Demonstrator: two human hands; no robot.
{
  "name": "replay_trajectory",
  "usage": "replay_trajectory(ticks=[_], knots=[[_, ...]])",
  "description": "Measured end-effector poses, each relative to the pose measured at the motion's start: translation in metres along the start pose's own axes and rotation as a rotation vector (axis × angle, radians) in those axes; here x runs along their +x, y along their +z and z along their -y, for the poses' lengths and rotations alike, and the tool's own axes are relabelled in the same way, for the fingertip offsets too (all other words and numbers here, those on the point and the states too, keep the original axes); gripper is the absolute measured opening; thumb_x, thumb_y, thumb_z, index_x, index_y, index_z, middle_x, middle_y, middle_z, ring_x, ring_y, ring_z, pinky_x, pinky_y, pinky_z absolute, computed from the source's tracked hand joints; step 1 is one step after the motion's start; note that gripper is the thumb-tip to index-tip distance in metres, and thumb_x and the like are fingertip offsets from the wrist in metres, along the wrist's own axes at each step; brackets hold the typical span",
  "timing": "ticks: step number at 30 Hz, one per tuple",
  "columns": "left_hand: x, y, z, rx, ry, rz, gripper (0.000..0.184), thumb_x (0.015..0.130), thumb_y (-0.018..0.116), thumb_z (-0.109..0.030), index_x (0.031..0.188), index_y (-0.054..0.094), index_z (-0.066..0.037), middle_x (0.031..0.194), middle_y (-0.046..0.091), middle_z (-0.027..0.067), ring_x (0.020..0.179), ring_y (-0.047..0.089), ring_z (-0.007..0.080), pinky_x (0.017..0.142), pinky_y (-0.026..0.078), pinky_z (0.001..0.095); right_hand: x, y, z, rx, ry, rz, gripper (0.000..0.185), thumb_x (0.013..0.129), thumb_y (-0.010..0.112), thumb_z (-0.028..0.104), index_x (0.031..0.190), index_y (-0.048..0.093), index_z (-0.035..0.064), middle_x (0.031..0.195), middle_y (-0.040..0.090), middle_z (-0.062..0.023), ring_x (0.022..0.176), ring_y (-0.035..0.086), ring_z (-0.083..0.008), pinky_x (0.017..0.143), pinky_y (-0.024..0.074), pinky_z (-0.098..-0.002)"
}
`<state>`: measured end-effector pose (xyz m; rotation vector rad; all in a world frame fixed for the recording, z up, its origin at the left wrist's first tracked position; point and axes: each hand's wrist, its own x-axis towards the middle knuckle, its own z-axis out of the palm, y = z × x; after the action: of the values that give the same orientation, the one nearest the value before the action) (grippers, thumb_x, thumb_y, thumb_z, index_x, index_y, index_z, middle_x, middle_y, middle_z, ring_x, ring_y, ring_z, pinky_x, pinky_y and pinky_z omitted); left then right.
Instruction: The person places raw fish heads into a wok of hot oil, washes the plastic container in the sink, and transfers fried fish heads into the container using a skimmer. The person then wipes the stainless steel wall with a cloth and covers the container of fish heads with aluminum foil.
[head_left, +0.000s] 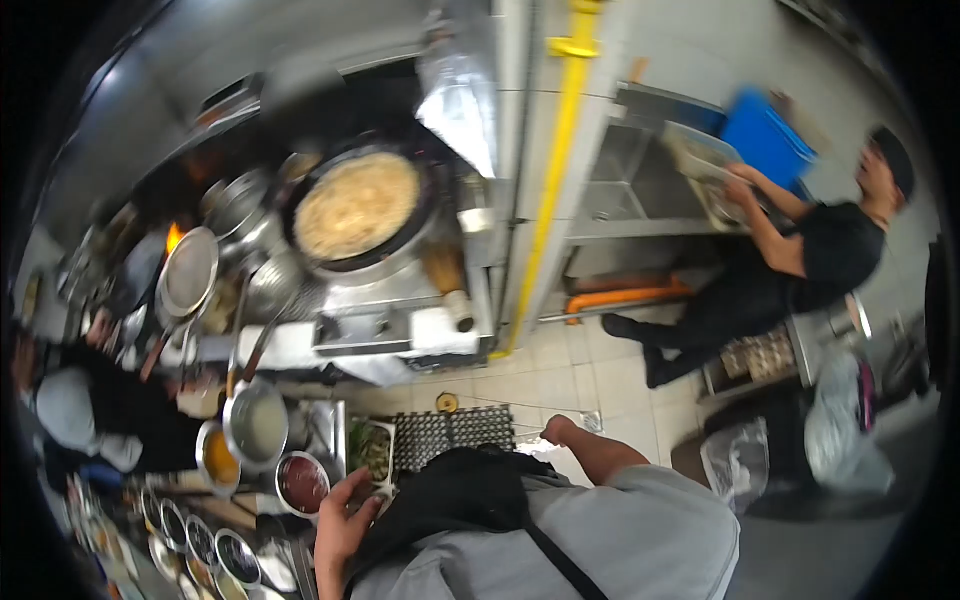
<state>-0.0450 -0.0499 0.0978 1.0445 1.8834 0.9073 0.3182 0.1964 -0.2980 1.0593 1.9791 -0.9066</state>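
Observation:
My left hand (345, 520) is low in the view with its fingers apart, beside a metal pot of red contents (302, 484). Just above it is a tray of chopped green food (371, 450). Nothing shows clearly in that hand. My right hand (560, 431) reaches out over the tiled floor, small and blurred, so its fingers are hard to make out. Between the two hands lies a black perforated floor mat (455, 428). A pot of pale liquid (256, 425) and a pot of orange liquid (218, 457) stand left of the red one.
A large wok (358, 207) holds pale food on the stove. Strainers (189, 272), ladles and a bamboo brush (447, 285) lie around it, near a flame (174, 238). One co-worker (800, 250) works at a sink (610, 200); another (110, 400) stands at left.

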Motion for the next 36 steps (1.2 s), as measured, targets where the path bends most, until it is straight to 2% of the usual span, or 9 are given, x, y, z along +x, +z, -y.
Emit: replay_trajectory(ticks=[5, 8, 10, 11, 13, 14, 15, 20, 36], knots=[[-0.020, -0.012, 0.001, -0.046, -0.128, -0.041, 0.049, 0.080, 0.068, -0.004, 0.126, 0.053, 0.003, 0.117, 0.062, 0.0157, 0.110, 0.058, 0.0216, 0.095, 0.044, 0.0314, -0.027, -0.071, 0.115, -0.162, -0.205, -0.285, 0.029, 0.077, 0.053, 0.019, 0.096, 0.070, 0.0051, 0.100, 0.068, -0.0181, 0.095, 0.065, -0.0328, 0.081, 0.0526, -0.0392], [-0.033, -0.019, 0.029, -0.099, -0.160, -0.082, 0.050, 0.080, 0.070, -0.005, 0.126, 0.053, 0.003, 0.117, 0.062, 0.0153, 0.111, 0.058, 0.0216, 0.095, 0.044, 0.0320, -0.015, -0.090, 0.179, 0.070, -0.166, -0.296, 0.038, 0.082, 0.047, 0.018, 0.115, 0.062, 0.0052, 0.121, 0.060, -0.0195, 0.113, 0.057, -0.0303, 0.093, 0.0474, -0.0363], [-0.040, -0.023, 0.034, -0.111, -0.189, -0.142, 0.051, 0.079, 0.071, -0.006, 0.126, 0.053, 0.003, 0.117, 0.063, 0.0150, 0.111, 0.058, 0.0213, 0.095, 0.043, 0.0323, 0.013, -0.084, 0.211, -0.105, -0.408, -0.607, 0.045, 0.085, 0.045, 0.017, 0.128, 0.051, 0.0052, 0.138, 0.046, -0.0184, 0.130, 0.042, -0.0287, 0.104, 0.0379, -0.0363], [-0.042, -0.025, 0.036, -0.136, -0.196, -0.135, 0.051, 0.080, 0.070, -0.008, 0.126, 0.053, 0.002, 0.117, 0.063, 0.0153, 0.110, 0.059, 0.0214, 0.095, 0.044, 0.0325, 0.014, -0.096, 0.227, -0.114, -0.454, -0.501, 0.050, 0.086, 0.043, 0.016, 0.135, 0.043, 0.0037, 0.147, 0.035, -0.0158, 0.138, 0.030, -0.0294, 0.109, 0.0310, -0.0381], [-0.050, -0.032, 0.042, -0.067, -0.201, -0.135, 0.049, 0.082, 0.069, -0.015, 0.127, 0.054, -0.002, 0.116, 0.064, 0.0163, 0.109, 0.060, 0.0223, 0.094, 0.045, 0.0328, 0.047, -0.094, 0.238, -0.124, -0.663, -0.664, 0.057, 0.081, 0.050, 0.016, 0.135, 0.039, 0.0002, 0.141, 0.038, -0.0234, 0.132, 0.038, -0.0334, 0.103, 0.0374, -0.0453], [-0.053, -0.035, 0.040, -0.012, -0.219, -0.158, 0.049, 0.083, 0.069, -0.020, 0.127, 0.055, -0.004, 0.116, 0.063, 0.0166, 0.109, 0.061, 0.0234, 0.091, 0.046, 0.0332, 0.031, -0.119, 0.258, -0.097, -0.554, -0.494, 0.057, 0.082, 0.051, 0.016, 0.134, 0.039, -0.0036, 0.140, 0.037, -0.0277, 0.132, 0.036, -0.0370, 0.104, 0.0368, -0.0466], [-0.056, -0.041, 0.033, 0.090, -0.268, -0.148, 0.050, 0.083, 0.068, -0.022, 0.127, 0.054, -0.003, 0.117, 0.063, 0.0160, 0.108, 0.061, 0.0243, 0.090, 0.047, 0.0338, 0.097, -0.086, 0.245, -0.247, -0.671, -0.789, 0.061, 0.082, 0.053, 0.018, 0.135, 0.037, -0.0067, 0.141, 0.035, -0.0288, 0.134, 0.032, -0.0402, 0.106, 0.0340, -0.0473], [-0.064, -0.062, 0.028, 0.057, -0.264, -0.152, 0.051, 0.086, 0.066, -0.019, 0.131, 0.050, -0.003, 0.124, 0.060, 0.0153, 0.115, 0.057, 0.0222, 0.096, 0.044, 0.0335, 0.070, -0.128, 0.265, -0.236, -0.293, -0.517, 0.076, 0.084, 0.050, 0.018, 0.145, 0.013, -0.0062, 0.155, 0.008, -0.0210, 0.144, 0.005, -0.0343, 0.116, 0.0119, -0.0419], [-0.075, -0.087, 0.063, 0.088, -0.355, -0.168, 0.049, 0.088, 0.064, -0.020, 0.132, 0.049, -0.004, 0.120, 0.062, 0.0133, 0.109, 0.060, 0.0195, 0.094, 0.046, 0.0323, 0.113, -0.129, 0.251, -0.129, -0.117, -0.417, 0.083, 0.075, 0.064, 0.025, 0.143, 0.026, -0.0045, 0.155, 0.010, -0.0175, 0.144, 0.010, -0.0318, 0.114, 0.0230, -0.0394]])
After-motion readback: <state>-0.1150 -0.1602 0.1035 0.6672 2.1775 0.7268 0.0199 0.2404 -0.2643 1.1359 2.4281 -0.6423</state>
